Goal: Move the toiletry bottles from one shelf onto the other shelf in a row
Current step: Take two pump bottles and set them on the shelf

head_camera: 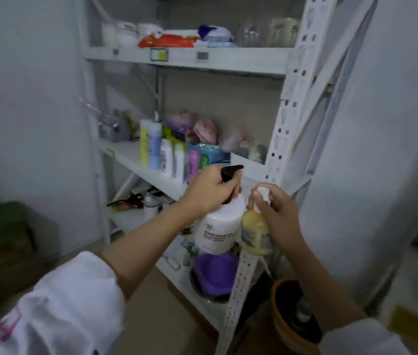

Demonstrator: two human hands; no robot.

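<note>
White plastic forms the larger of two pump bottles held up in front of a pale metal shelving unit (pixel 287 129). This white bottle (pixel 215 226) is broad and round-shouldered, with a black pump head and dark print on its front that is too blurred to read. The left hand (pixel 208 190) is clamped around its neck, just under the pump. Touching its right side is a smaller yellow bottle (pixel 255 231) with a white pump and a greyish label; the right hand (pixel 279 211) is closed around its neck and upper body. Both bottles hang in the air in front of the shelf post, between the middle shelf (pixel 136 160) and the lower levels.

Both stand nearly upright, long axes vertical, the white one leaning slightly with its base toward the camera. Its black nozzle points right and a little up.

On the middle shelf a row of upright bottles (pixel 162 152) runs in yellow, blue-white, white, green-capped and pink. Lower down sits a purple basin (pixel 213 275), its contents unclear. By the floor at right, an orange-brown pot (pixel 279 319) holds something dark
</note>
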